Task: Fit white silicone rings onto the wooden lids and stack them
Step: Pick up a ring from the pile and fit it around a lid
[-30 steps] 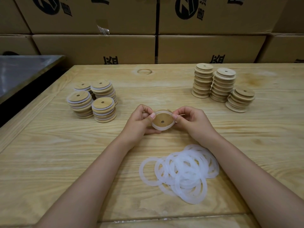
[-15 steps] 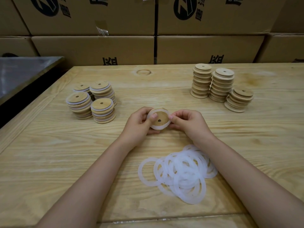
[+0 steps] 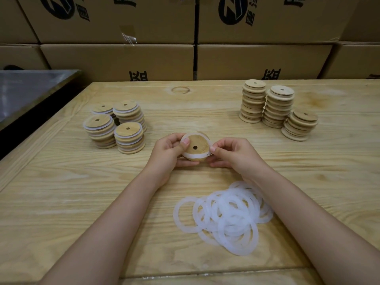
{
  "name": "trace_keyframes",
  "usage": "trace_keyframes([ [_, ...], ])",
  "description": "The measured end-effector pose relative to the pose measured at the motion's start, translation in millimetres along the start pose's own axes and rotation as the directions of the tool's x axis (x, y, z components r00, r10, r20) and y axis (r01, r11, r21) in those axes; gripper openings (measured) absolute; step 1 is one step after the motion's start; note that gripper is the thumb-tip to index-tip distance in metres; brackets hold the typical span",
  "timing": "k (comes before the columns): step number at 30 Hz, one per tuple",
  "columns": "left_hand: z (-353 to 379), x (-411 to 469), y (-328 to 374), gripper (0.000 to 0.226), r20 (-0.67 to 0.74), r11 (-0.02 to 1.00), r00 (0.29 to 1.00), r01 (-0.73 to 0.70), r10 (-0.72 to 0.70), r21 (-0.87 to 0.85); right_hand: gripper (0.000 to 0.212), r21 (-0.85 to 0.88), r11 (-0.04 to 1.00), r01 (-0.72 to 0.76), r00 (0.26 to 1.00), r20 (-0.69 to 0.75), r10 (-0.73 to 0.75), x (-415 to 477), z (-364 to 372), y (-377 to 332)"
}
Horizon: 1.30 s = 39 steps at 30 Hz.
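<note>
A round wooden lid point(image 3: 195, 148) with a small centre hole sits between both hands, just above the counter point(image 3: 61, 192) and tilted toward us so its face shows. A white silicone ring point(image 3: 192, 156) wraps its rim. It hugs the near edge but stands a little proud along the far edge, so we judge the fitting unfinished.

The left hand point(image 3: 168, 153) grips the lid's left side, with the thumb pressing on the ring. The right hand point(image 3: 232, 153) pinches the ring at the lid's right edge, apparently to stretch it into place.

Nearer us than the lid, and a little to its right, lies a loose pile of spare rings point(image 3: 226, 217), within easy reach of the right hand. Left of the lid stand four short stacks of ringed lids point(image 3: 117, 126), which we take for finished work. Beyond the lid to the right stand three stacks of bare lids point(image 3: 275, 108), well apart from the finished ones. Behind the lid, past the counter's far edge, rises a wall of cardboard boxes point(image 3: 123, 60).
</note>
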<state>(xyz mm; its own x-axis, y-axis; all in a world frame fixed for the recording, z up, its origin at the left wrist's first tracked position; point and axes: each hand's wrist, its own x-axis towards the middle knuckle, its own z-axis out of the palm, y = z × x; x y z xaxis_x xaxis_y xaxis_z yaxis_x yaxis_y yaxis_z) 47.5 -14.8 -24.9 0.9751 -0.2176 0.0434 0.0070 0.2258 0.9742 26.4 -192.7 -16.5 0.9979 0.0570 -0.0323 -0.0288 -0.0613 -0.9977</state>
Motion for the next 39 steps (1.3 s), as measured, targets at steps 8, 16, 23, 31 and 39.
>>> trace_keyframes([
  [8,5.5,-1.0,1.4,0.017,-0.025,0.999,0.999,-0.035,0.036,0.019,0.012,0.072,0.995,-0.073,0.990,-0.112,0.081,2.4,8.6,8.3],
  [16,6.7,-2.5,1.8,0.013,-0.058,0.998,0.997,-0.051,0.054,0.043,0.011,0.010,0.998,-0.068,0.996,-0.065,0.069,0.5,10.5,4.5],
  [23,6.6,-0.7,2.5,0.018,-0.095,0.999,0.995,-0.029,0.032,0.033,0.014,-0.186,0.983,0.003,0.997,-0.069,-0.016,-1.3,11.8,3.8],
  [31,8.4,0.3,-0.3,0.009,-0.069,0.999,0.998,-0.004,0.001,-0.054,0.014,0.079,0.994,-0.075,0.986,-0.145,0.085,-2.8,23.1,9.2],
  [39,10.8,-1.9,-1.2,0.011,0.001,0.997,0.998,-0.062,0.062,0.037,0.021,-0.005,0.998,-0.058,0.965,-0.258,0.055,-6.8,27.4,7.7],
])
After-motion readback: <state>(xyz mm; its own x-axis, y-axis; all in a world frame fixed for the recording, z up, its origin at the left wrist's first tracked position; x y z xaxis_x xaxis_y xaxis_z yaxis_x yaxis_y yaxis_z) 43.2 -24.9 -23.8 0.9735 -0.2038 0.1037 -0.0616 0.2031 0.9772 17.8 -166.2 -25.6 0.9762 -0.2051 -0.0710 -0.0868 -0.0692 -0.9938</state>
